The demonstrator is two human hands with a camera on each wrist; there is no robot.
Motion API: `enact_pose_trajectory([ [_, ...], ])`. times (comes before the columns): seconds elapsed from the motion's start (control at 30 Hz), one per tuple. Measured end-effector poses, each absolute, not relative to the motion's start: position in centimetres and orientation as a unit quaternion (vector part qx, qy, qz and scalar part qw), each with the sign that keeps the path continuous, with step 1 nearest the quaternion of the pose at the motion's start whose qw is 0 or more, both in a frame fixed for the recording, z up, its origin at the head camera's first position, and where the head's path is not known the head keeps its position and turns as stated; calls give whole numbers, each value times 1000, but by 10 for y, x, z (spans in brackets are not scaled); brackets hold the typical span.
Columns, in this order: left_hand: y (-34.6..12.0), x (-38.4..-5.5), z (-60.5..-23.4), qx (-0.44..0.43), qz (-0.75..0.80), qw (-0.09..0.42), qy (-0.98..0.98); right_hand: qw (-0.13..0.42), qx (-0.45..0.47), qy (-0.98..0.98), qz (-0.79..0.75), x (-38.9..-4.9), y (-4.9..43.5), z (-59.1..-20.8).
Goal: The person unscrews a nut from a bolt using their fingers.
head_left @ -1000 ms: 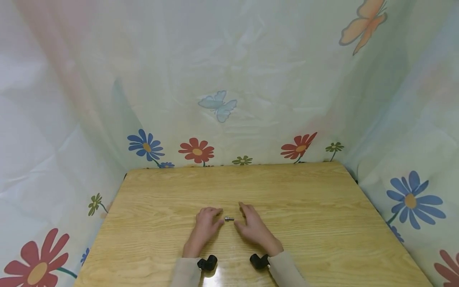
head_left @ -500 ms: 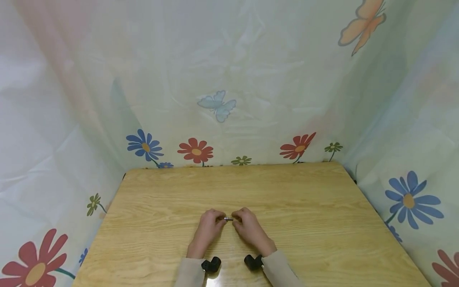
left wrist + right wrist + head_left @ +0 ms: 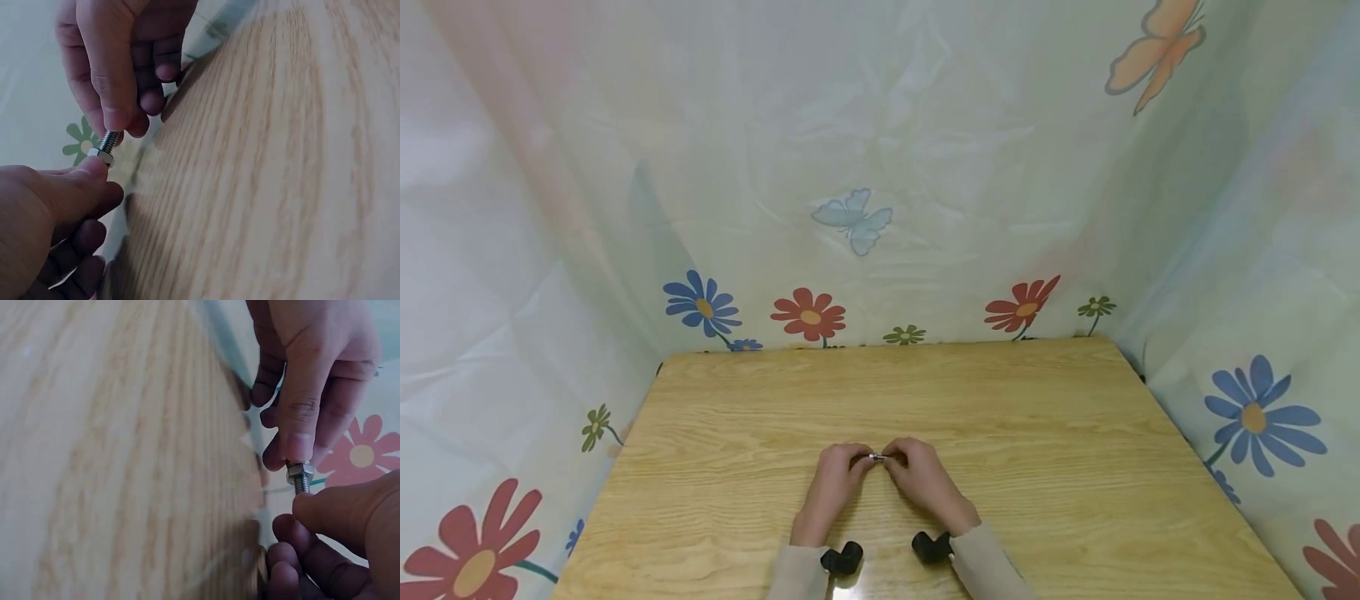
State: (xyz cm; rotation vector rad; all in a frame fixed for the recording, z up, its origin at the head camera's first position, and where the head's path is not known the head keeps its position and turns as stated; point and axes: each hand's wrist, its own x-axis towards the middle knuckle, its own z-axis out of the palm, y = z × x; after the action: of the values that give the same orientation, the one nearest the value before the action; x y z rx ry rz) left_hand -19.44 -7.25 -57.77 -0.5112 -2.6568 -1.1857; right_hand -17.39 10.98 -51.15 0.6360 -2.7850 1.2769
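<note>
A silver bolt (image 3: 877,457) lies crosswise between both hands, low over the wooden table. Its left end is pinched by the thumb and fingers of the left hand (image 3: 835,472), which cover that end. The right hand (image 3: 919,473) pinches the tip of the threaded end with thumb and forefinger. Between the two grips, the left wrist view shows bare thread (image 3: 109,141) and a hex nut (image 3: 101,154) right at the left thumb. In the right wrist view the nut (image 3: 300,472) sits just below the left thumb's tip. The other fingers of both hands are curled beneath.
The wood-grained table (image 3: 1037,417) spreads out around the hands. A pale curtain (image 3: 955,167) printed with flowers and butterflies surrounds its back and sides. Black wrist cameras (image 3: 842,558) sit at both beige cuffs.
Both hands have come together from either side of the bolt. First the left fingers closed on its thicker end, then the right fingers on its threaded end.
</note>
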Motion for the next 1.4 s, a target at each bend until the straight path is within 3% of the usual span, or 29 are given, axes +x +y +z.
enact_pose_trajectory([
  [0.1, -72, -192, -576, -168, -407, 99, -892, 14, 132, -899, 418, -188, 103, -549],
  [0.2, -71, -190, -574, -165, -421, 107, -885, 12, 141, -881, 451, -191, 114, -559],
  [0.9, -63, -162, -535, -149, -484, 171, -845, 15, 144, -835, 532, -174, 123, -522],
  [1.4, -63, -166, -529, -169, -495, 224, -822, 31, 147, -827, 542, -174, 125, -515],
])
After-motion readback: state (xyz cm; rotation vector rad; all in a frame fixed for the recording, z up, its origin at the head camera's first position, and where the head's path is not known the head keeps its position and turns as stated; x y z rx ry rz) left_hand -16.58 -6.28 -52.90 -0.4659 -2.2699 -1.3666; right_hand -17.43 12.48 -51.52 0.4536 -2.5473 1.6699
